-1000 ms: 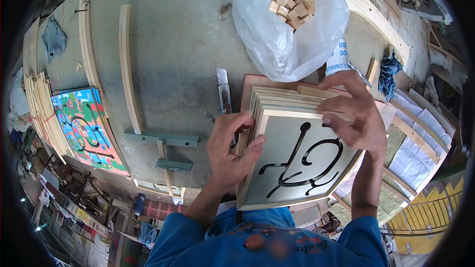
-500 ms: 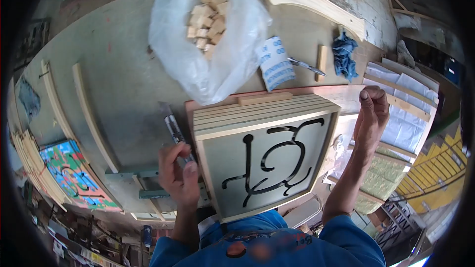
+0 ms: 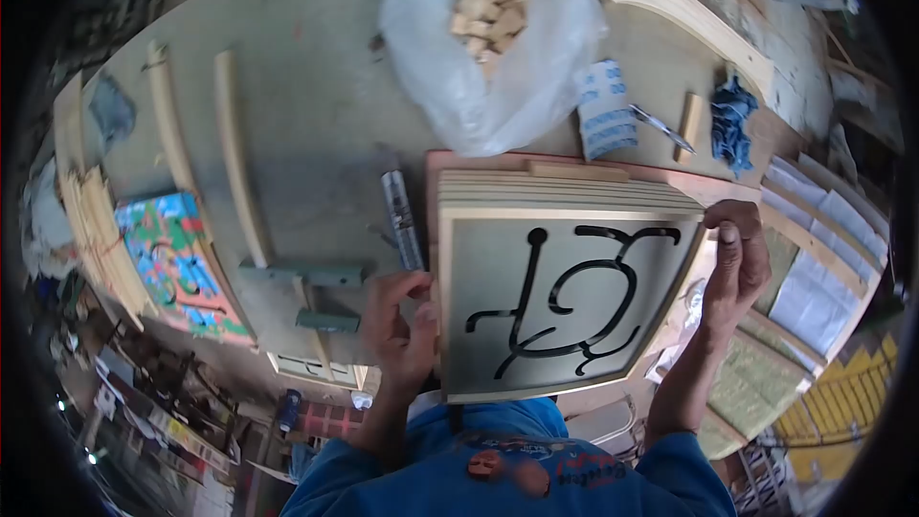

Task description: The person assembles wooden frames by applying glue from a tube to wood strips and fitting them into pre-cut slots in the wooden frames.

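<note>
A wooden-framed panel (image 3: 584, 278) with black curved slots, some ending in round holes, lies on top of a stack of similar frames in front of me. My left hand (image 3: 402, 325) is at its left edge, fingers bent, thumb and index finger apart, the fingertips at or against the frame. Close to the upper right corner is my right hand (image 3: 737, 263), its fingers curled together and the index fingertip at the frame's corner. Whatever those fingers may hold is hidden. Left of the stack, a dark printed tube or marker-like object (image 3: 402, 220) lies on the table.
Behind the stack sits a plastic bag (image 3: 412, 19) of small wood blocks. A printed paper piece (image 3: 608, 115), a pen (image 3: 661, 127), a wood strip (image 3: 689, 127) and a blue cloth (image 3: 732, 124) lie right of it. A colourful painted panel (image 3: 172, 258) and wooden strips (image 3: 235, 153) lie left.
My right hand has come down from above to the panel's upper right corner. My left hand has shifted from the dark tube to the panel's left edge. The camera view has turned.
</note>
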